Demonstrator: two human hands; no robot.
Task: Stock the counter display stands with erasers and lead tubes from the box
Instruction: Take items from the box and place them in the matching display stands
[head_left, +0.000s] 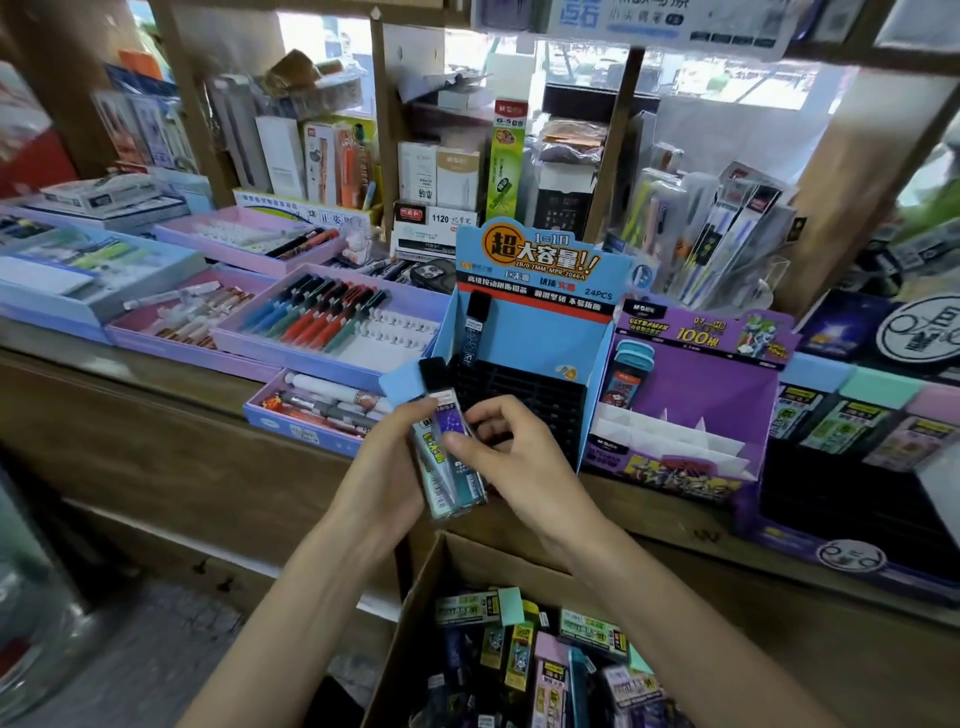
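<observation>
My left hand (387, 457) grips a small bundle of lead tubes (449, 465) with black caps, held upright in front of the blue display stand (524, 332). My right hand (511, 447) pinches one tube of that bundle between thumb and fingers. One lead tube (474, 332) stands in the stand's black slotted rack (524, 400), at its back left. To the right stands a purple display stand (691, 395) holding one tube at its left. Below, an open cardboard box (452, 582) holds several lead tubes and erasers (545, 660).
Purple and pink pen trays (332, 317) lie on the wooden counter (156, 415) to the left. A dark stand with pastel erasers (852, 421) sits at the right. Shelves packed with stationery rise behind the counter.
</observation>
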